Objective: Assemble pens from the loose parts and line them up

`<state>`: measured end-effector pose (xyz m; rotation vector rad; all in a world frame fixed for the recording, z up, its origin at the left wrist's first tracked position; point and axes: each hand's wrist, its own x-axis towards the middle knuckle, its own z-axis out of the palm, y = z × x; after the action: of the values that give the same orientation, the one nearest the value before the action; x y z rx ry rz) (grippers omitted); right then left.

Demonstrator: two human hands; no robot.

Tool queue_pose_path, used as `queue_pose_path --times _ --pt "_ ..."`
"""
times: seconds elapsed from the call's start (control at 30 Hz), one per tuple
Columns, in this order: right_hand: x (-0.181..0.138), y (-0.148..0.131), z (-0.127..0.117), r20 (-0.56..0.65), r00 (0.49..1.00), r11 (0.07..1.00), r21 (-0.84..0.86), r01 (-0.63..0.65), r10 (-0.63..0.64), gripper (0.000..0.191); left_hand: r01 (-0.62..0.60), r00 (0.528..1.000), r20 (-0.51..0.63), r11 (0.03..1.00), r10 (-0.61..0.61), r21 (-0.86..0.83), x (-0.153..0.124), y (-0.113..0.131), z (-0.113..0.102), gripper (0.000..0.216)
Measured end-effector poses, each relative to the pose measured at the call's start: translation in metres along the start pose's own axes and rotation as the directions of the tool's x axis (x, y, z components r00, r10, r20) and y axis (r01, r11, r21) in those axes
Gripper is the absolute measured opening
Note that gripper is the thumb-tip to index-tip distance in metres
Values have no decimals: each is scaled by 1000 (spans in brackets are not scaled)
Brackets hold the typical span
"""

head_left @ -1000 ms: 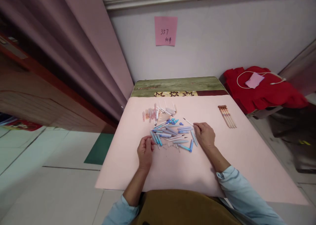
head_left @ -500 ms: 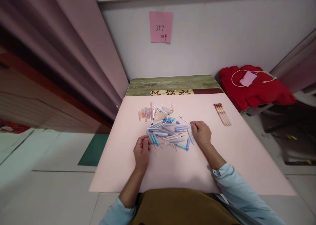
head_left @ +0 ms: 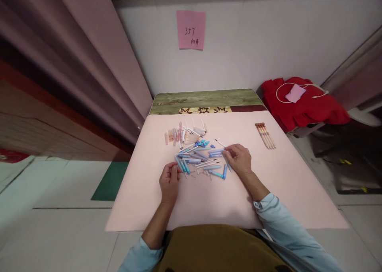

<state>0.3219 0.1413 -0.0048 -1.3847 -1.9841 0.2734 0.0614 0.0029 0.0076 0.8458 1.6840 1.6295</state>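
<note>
Shifted slightly inward since half a second ago, the right hand [head_left: 238, 159] brings its fingertips to a pale blue barrel [head_left: 229, 165] at the right edge of a pile of pen parts [head_left: 200, 156], while the left hand [head_left: 170, 180] keeps its place opposite. Two bare hands flank the heap, which lies mid-table on a pink sheet [head_left: 203, 208]. The right hand's fingers are bent, thumb and forefinger near each other, over the end of one white refill [head_left: 220, 143] with a dark tip; whether they grip anything cannot be told. Fingers of the left hand are curled, thumb close to forefinger, beside three turquoise barrels [head_left: 183, 165]; any hold there is hidden.

Barrels in the pile are slim and smooth, in blue, turquoise and violet, too tangled for a full count. Two dark-tipped refills [head_left: 207, 164] lie side by side among them; one small blue piece [head_left: 212, 146] sits just apart from a cluster of others. Beyond are pinkish, translucent barrels [head_left: 174, 135]. What appear to be four brown-capped pens [head_left: 265, 136] lie in a row, well apart at right.
</note>
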Motion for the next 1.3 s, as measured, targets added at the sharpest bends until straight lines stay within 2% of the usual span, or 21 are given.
queue_pose_path --times 0.17,0.3,0.7,0.83,0.97,1.07,1.13,1.2,1.3 --pt "-1 -2 1 -1 998 991 -113 68 -69 18 4 1000 2 1000 -4 11 0 0 0 27" --pt "-2 -3 1 -7 999 991 -128 45 -47 17 3 1000 0 1000 -3 16 0 0 1 25" --pt "4 0 -2 88 992 996 14 88 -89 12 -12 1000 6 999 12 42 1 0 3 26" --pt "3 2 -2 54 994 995 53 87 -90 11 -25 1000 -14 997 26 76 0 1 2 27" --pt "2 5 -4 -47 999 989 147 28 -22 13 -87 995 -31 988 92 127 -7 6 5 27" --pt "1 4 -6 -120 993 971 234 45 -17 14 -130 991 24 985 128 112 -16 17 24 26" --pt "0 1 -8 -141 988 955 281 92 -54 14 -79 993 92 996 76 30 -22 26 48 25" --pt "-1 -2 -11 -140 984 934 325 148 -108 13 73 988 146 992 -56 -107 -25 33 75 31" --pt "-4 -6 -13 -101 977 902 378 211 -186 11 311 945 201 900 -258 -306 -25 38 113 42"
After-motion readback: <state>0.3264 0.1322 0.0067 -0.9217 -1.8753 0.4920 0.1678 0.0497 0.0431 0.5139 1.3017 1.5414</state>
